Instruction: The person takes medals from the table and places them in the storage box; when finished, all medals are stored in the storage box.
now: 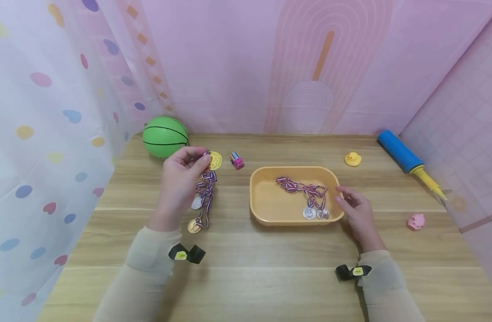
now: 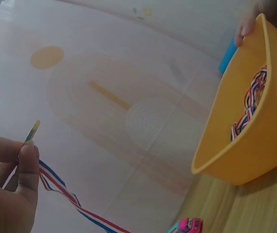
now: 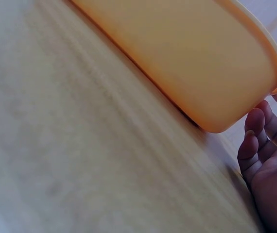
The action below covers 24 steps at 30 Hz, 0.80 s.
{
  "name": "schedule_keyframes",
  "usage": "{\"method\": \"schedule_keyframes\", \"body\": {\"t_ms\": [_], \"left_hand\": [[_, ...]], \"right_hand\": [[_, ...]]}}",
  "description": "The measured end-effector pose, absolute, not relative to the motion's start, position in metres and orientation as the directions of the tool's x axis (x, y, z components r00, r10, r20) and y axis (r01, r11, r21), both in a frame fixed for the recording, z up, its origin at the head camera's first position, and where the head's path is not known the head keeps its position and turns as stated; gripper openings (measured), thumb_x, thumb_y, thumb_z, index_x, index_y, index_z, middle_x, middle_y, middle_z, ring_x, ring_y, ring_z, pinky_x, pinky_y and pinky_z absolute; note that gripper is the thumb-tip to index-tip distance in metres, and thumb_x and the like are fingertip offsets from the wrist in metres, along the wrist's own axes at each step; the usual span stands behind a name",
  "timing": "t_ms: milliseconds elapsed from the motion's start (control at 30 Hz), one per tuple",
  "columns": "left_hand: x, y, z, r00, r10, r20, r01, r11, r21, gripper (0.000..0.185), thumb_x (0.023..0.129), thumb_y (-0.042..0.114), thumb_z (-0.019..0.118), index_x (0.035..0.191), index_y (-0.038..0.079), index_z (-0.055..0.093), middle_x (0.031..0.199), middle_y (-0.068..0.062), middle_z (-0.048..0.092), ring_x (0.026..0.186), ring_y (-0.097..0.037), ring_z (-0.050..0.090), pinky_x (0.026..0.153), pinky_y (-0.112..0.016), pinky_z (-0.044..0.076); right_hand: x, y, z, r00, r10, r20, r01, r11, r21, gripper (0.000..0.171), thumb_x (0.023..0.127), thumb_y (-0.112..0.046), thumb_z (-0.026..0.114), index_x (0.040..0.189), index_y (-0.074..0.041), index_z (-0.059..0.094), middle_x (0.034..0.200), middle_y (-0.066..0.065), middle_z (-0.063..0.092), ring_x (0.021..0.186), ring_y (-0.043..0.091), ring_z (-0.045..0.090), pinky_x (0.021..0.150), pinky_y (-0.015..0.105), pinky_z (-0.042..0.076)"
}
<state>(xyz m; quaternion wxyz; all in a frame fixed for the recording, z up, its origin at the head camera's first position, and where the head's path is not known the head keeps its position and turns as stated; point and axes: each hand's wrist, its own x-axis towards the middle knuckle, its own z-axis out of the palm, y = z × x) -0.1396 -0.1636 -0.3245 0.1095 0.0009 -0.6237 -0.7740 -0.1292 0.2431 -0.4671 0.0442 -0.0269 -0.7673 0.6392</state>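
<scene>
My left hand (image 1: 203,160) is raised over the table's left side and pinches a gold medal (image 1: 215,160) between thumb and fingertips. Its red, white and blue ribbon (image 1: 207,194) hangs down to the wood, where a silver medal (image 1: 196,203) and another gold medal (image 1: 194,226) lie. The left wrist view shows the pinched medal (image 2: 32,131) edge-on with its ribbon (image 2: 63,189) trailing. An orange tray (image 1: 257,197) holds two silver medals (image 1: 309,213) and their ribbons (image 1: 302,187). My right hand (image 1: 344,199) rests against the tray's right rim, its fingers (image 3: 253,141) loosely curled and holding nothing.
A green ball (image 1: 165,137) sits at the back left and a pink toy car (image 1: 237,160) behind the tray. On the right are a yellow duck (image 1: 352,159), a blue pump (image 1: 403,153) and a pink pig (image 1: 416,221). Walls close in the back and both sides.
</scene>
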Motion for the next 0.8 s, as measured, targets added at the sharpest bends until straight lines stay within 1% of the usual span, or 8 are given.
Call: {"method": "schedule_keyframes", "body": {"t_ms": [100, 267, 400, 500, 567, 667, 700, 800], "left_hand": [[-0.134, -0.157, -0.326, -0.985, -0.126, 0.118, 0.140, -0.178, 0.974, 0.011, 0.086, -0.002, 0.068, 0.096, 0.002, 0.064, 0.093, -0.008, 0.066, 0.075, -0.013, 0.062, 0.068, -0.023, 0.055], [-0.129, -0.144, -0.327, -0.992, -0.087, 0.092, 0.106, -0.172, 0.979, 0.012, 0.086, -0.002, 0.069, 0.096, 0.000, 0.064, 0.089, -0.008, 0.066, 0.069, -0.012, 0.060, 0.062, -0.022, 0.054], [-0.127, -0.134, -0.328, -0.995, -0.058, 0.077, 0.086, -0.169, 0.982, 0.012, 0.085, -0.002, 0.069, 0.096, -0.002, 0.064, 0.087, -0.009, 0.066, 0.065, -0.012, 0.060, 0.059, -0.022, 0.053], [-0.126, -0.127, -0.329, -0.997, -0.032, 0.066, 0.070, -0.158, 0.985, 0.014, 0.086, -0.003, 0.068, 0.098, -0.004, 0.063, 0.089, -0.011, 0.065, 0.067, -0.012, 0.060, 0.061, -0.023, 0.054], [-0.126, -0.124, -0.331, -0.998, -0.015, 0.063, 0.065, -0.156, 0.986, 0.014, 0.086, -0.004, 0.068, 0.099, -0.006, 0.062, 0.092, -0.012, 0.065, 0.070, -0.012, 0.060, 0.064, -0.023, 0.054], [-0.126, -0.119, -0.336, -0.999, 0.006, 0.044, 0.043, -0.146, 0.988, 0.015, 0.086, -0.003, 0.068, 0.099, -0.005, 0.063, 0.096, -0.012, 0.066, 0.073, -0.012, 0.060, 0.067, -0.025, 0.055], [-0.125, -0.118, -0.337, -0.999, 0.010, 0.034, 0.033, -0.139, 0.990, 0.015, 0.086, -0.002, 0.068, 0.100, -0.004, 0.063, 0.098, -0.011, 0.066, 0.074, -0.012, 0.060, 0.068, -0.026, 0.056], [-0.123, -0.114, -0.338, -1.000, 0.020, 0.012, 0.010, -0.116, 0.993, 0.016, 0.086, -0.001, 0.068, 0.101, -0.003, 0.064, 0.100, -0.012, 0.064, 0.074, -0.012, 0.061, 0.068, -0.027, 0.056]], "right_hand": [[-0.129, 0.243, -0.467, -0.995, 0.097, 0.029, -0.011, 0.181, -0.984, 0.042, 0.093, -0.021, 0.065, 0.127, 0.002, 0.055, 0.132, 0.001, 0.055, 0.136, 0.029, 0.035, 0.112, 0.047, 0.026], [-0.130, 0.243, -0.467, -0.995, 0.095, 0.026, -0.009, 0.174, -0.985, 0.042, 0.093, -0.021, 0.065, 0.127, 0.002, 0.055, 0.127, -0.006, 0.056, 0.134, 0.027, 0.036, 0.113, 0.046, 0.025], [-0.130, 0.244, -0.467, -0.995, 0.097, 0.011, 0.006, 0.176, -0.984, 0.043, 0.093, -0.024, 0.065, 0.127, 0.000, 0.056, 0.133, 0.001, 0.054, 0.136, 0.028, 0.035, 0.113, 0.047, 0.025], [-0.130, 0.244, -0.467, -0.995, 0.101, -0.001, 0.019, 0.186, -0.982, 0.042, 0.093, -0.027, 0.065, 0.127, -0.004, 0.057, 0.134, 0.004, 0.053, 0.132, 0.026, 0.039, 0.110, 0.041, 0.030], [-0.130, 0.244, -0.466, -0.995, 0.105, -0.001, 0.021, 0.188, -0.982, 0.041, 0.093, -0.027, 0.064, 0.127, -0.005, 0.058, 0.130, 0.001, 0.055, 0.125, 0.021, 0.045, 0.105, 0.032, 0.037], [-0.129, 0.243, -0.463, -0.994, 0.113, 0.007, 0.015, 0.191, -0.981, 0.040, 0.093, -0.026, 0.064, 0.126, -0.004, 0.058, 0.116, -0.002, 0.057, 0.108, 0.014, 0.051, 0.088, 0.019, 0.046], [-0.129, 0.242, -0.462, -0.993, 0.120, 0.010, 0.012, 0.186, -0.983, 0.039, 0.093, -0.025, 0.064, 0.125, -0.003, 0.059, 0.111, -0.002, 0.057, 0.102, 0.014, 0.051, 0.082, 0.016, 0.047], [-0.127, 0.238, -0.454, -0.987, 0.159, 0.010, 0.020, 0.185, -0.983, 0.038, 0.093, -0.024, 0.065, 0.123, -0.002, 0.060, 0.101, -0.002, 0.056, 0.092, 0.012, 0.050, 0.070, 0.014, 0.047]]}}
